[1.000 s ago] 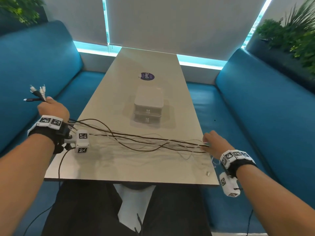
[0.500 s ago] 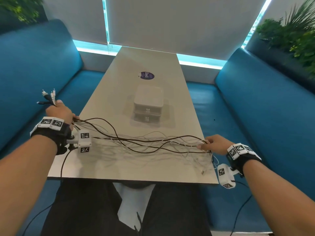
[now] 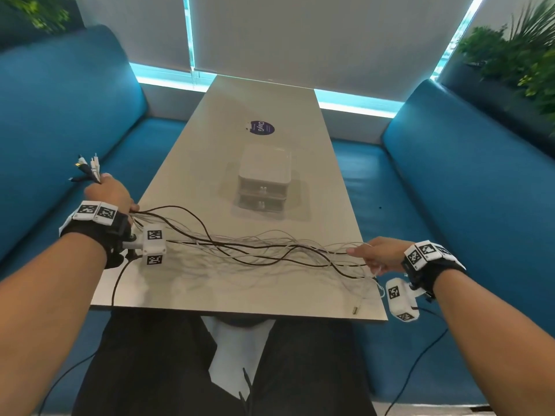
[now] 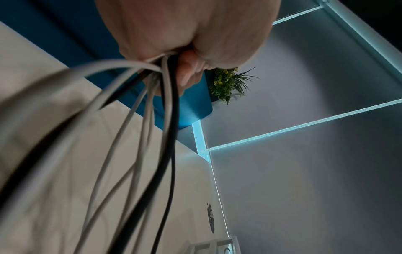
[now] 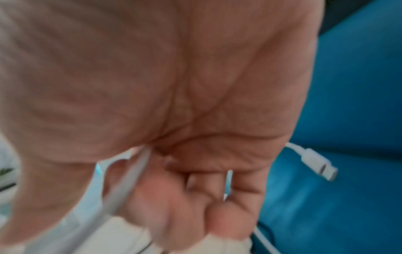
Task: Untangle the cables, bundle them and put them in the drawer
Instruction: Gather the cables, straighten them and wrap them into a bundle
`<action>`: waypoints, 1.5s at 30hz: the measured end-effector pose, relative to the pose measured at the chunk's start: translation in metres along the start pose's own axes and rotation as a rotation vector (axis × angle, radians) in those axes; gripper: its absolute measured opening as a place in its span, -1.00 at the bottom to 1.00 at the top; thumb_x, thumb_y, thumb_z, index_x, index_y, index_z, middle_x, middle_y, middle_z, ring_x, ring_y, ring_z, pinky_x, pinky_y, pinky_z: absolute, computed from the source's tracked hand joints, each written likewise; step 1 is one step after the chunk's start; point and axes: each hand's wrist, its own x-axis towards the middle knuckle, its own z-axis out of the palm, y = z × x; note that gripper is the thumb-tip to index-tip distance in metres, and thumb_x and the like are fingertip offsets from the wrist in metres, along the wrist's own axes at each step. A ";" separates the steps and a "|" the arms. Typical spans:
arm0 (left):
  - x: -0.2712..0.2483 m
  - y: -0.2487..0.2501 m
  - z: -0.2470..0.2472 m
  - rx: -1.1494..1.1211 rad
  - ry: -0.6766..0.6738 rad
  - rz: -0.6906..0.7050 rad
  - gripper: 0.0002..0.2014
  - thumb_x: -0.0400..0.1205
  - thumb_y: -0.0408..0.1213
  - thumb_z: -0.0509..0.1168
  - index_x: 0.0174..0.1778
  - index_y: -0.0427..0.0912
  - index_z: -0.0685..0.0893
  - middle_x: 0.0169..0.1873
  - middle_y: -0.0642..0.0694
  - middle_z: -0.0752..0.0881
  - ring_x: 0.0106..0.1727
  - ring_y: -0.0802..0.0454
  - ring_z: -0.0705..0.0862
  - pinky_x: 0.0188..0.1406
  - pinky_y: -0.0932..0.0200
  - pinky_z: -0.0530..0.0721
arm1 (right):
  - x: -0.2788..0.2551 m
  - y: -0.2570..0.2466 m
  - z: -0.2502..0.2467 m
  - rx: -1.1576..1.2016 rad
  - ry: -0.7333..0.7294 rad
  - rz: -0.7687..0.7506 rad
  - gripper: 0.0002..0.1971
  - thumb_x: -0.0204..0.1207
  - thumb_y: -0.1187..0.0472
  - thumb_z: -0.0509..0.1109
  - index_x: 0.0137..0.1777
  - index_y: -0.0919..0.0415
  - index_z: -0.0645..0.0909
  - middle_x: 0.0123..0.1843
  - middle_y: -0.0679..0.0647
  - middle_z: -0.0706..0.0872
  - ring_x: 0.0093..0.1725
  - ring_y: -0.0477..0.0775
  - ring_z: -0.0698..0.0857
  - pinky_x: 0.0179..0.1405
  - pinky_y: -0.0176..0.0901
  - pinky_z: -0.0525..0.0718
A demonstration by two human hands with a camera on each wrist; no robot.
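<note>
Several black and white cables [image 3: 258,249] run in slack strands across the near part of the table. My left hand [image 3: 109,192] grips one end of the bunch at the table's left edge, and the plugs [image 3: 88,168] stick out above the fist. The left wrist view shows the cables [image 4: 165,96] coming out of the closed fist [image 4: 187,37]. At the right edge my right hand [image 3: 377,253] curls its fingers round the other end. In the right wrist view a white cable [image 5: 130,173] crosses the palm and a white plug [image 5: 315,161] pokes out beside it. A small white drawer unit [image 3: 264,181] stands mid-table with both drawers closed.
A loose plug [image 3: 355,309] lies near the table's front right corner. A round dark sticker [image 3: 262,127] is on the table beyond the drawer unit. Blue benches [image 3: 468,199] run along both sides, with plants [image 3: 516,52] behind them.
Both hands have moved inward toward each other, so the taut cables have gone slack and now loop over the table. The left hand has come closer to the table edge.
</note>
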 end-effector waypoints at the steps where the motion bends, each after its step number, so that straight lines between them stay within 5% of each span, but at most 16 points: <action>1: 0.007 -0.001 0.000 -0.003 -0.009 -0.012 -0.42 0.48 0.06 0.10 0.32 -0.23 0.56 0.26 -0.37 0.72 0.10 -0.29 0.80 0.02 -0.39 0.74 | 0.000 0.002 -0.002 -0.105 0.023 0.026 -0.37 0.44 -0.47 0.32 -0.49 0.07 0.35 -0.54 0.00 0.42 -0.57 -0.04 0.41 -0.19 -0.14 0.56; 4: 0.044 -0.010 0.002 -0.026 -0.004 -0.034 -0.42 0.40 0.15 0.12 0.26 -0.12 0.54 0.14 -0.25 0.79 0.16 -0.27 0.77 0.10 -0.42 0.68 | -0.001 0.010 -0.008 -0.372 0.081 0.098 -0.34 0.44 -0.55 0.21 -0.50 0.05 0.39 -0.52 0.00 0.43 -0.55 0.00 0.35 -0.30 -0.12 0.44; 7: 0.086 -0.022 0.004 -0.023 0.046 -0.040 -0.42 0.32 0.24 0.12 0.14 -0.06 0.51 0.05 -0.16 0.80 0.06 -0.23 0.80 0.10 -0.37 0.72 | 0.002 0.027 -0.016 -0.723 0.184 0.195 -0.63 0.60 -0.13 0.31 -0.34 0.08 0.58 -0.40 0.00 0.57 -0.45 -0.01 0.50 -0.38 -0.22 0.47; 10: 0.062 -0.015 0.001 -0.003 0.067 -0.012 -0.40 0.37 0.22 0.13 0.21 -0.10 0.56 0.07 -0.17 0.81 0.00 -0.22 0.80 0.09 -0.31 0.76 | 0.008 0.051 -0.027 -0.864 0.363 0.318 -0.85 0.49 0.07 0.38 -0.07 0.13 0.68 -0.26 0.01 0.71 -0.27 0.08 0.72 -0.18 -0.17 0.70; 13: 0.001 0.003 -0.001 -0.019 -0.023 0.009 -0.39 0.49 0.08 0.13 0.38 -0.21 0.52 0.00 -0.17 0.79 -0.24 -0.09 0.72 -0.13 -0.08 0.77 | 0.007 0.050 -0.028 -0.667 0.371 0.321 -0.59 0.40 -0.03 0.58 0.12 0.14 0.55 -0.25 0.01 0.74 -0.25 0.08 0.79 -0.28 -0.16 0.69; 15: -0.016 0.007 0.004 0.006 -0.085 0.057 -0.38 0.54 0.01 0.12 0.42 -0.34 0.48 -0.35 -0.09 0.58 -0.47 -0.01 0.48 -0.47 0.20 0.64 | 0.007 0.038 -0.021 -0.435 0.235 0.236 -0.37 0.29 -0.03 0.68 0.25 0.09 0.43 -0.26 -0.05 0.81 -0.32 -0.07 0.80 -0.31 -0.21 0.70; 18: -0.040 0.013 0.018 0.012 -0.149 0.139 -0.45 0.62 -0.03 0.10 0.24 -0.51 0.51 -0.48 -0.09 0.38 -0.58 -0.02 0.34 -0.70 0.32 0.32 | 0.009 0.011 -0.014 -0.445 0.093 0.098 -0.02 0.15 -0.18 0.68 0.54 -0.18 0.25 0.04 -0.19 0.78 0.00 -0.08 0.79 0.24 0.04 0.68; 21: -0.065 0.022 0.030 0.002 -0.222 0.206 -0.67 0.71 -0.07 0.09 -0.29 -0.20 0.44 -0.50 -0.10 0.36 -0.59 0.01 0.32 -0.73 0.40 0.30 | 0.006 -0.025 -0.010 -0.552 0.134 0.022 -0.05 0.26 -0.12 0.58 0.64 -0.17 0.21 0.36 -0.04 0.67 0.31 0.09 0.67 0.39 0.05 0.56; 26: -0.099 0.030 0.040 -0.016 -0.310 0.264 -0.67 0.75 -0.07 0.08 -0.34 -0.07 0.38 -0.55 -0.05 0.33 -0.66 0.09 0.27 -0.67 0.34 0.26 | -0.009 -0.112 0.030 -0.514 0.275 -0.361 -0.46 0.50 -0.25 0.45 0.40 -0.03 0.56 0.31 0.07 0.61 0.26 0.08 0.63 0.15 -0.11 0.51; 29: -0.114 0.027 0.042 -0.003 -0.340 0.267 -0.65 0.76 -0.03 0.09 -0.35 -0.06 0.38 -0.59 0.00 0.36 -0.66 0.09 0.29 -0.65 0.31 0.29 | -0.018 -0.172 0.072 -0.354 0.287 -0.641 -0.32 0.44 -0.33 0.46 0.47 0.01 0.50 0.39 0.06 0.48 0.31 0.05 0.59 0.28 -0.07 0.56; 33: -0.127 0.020 0.038 0.016 -0.389 0.315 -0.59 0.72 0.05 0.13 -0.40 -0.08 0.39 -0.65 0.02 0.38 -0.68 0.04 0.33 -0.60 0.22 0.37 | -0.027 -0.241 0.119 -0.423 0.316 -0.846 0.03 0.33 -0.34 0.54 0.70 0.07 0.19 0.67 0.09 0.28 0.62 0.11 0.30 0.60 0.05 0.28; 38: -0.130 0.018 0.029 0.049 -0.526 0.375 -0.47 0.63 0.17 0.14 -0.63 -0.01 0.51 -0.68 0.08 0.39 -0.55 -0.08 0.34 -0.30 -0.08 0.38 | -0.011 -0.280 0.154 -0.369 0.233 -0.804 -0.04 0.22 -0.28 0.63 0.55 0.11 0.34 0.39 0.07 0.66 0.27 0.13 0.67 0.28 0.04 0.64; 42: -0.137 0.016 0.025 -0.019 -0.580 0.370 -0.45 0.77 0.05 0.09 -0.58 -0.02 0.49 -0.66 0.03 0.45 -0.53 -0.08 0.50 -0.22 -0.17 0.63 | 0.003 -0.274 0.157 -0.335 0.179 -0.740 -0.70 0.53 0.04 0.43 0.23 0.08 0.65 0.11 0.08 0.80 0.11 0.15 0.75 0.07 -0.08 0.66; 45: -0.138 0.016 0.024 -0.035 -0.596 0.322 -0.47 0.79 0.02 0.08 -0.52 -0.01 0.57 -0.62 0.00 0.57 -0.44 -0.10 0.69 0.13 -0.33 0.74 | 0.001 -0.263 0.162 -0.232 0.084 -0.738 -0.84 0.60 0.11 0.28 0.00 0.05 0.69 -0.12 -0.01 0.80 -0.10 0.03 0.79 0.01 -0.03 0.74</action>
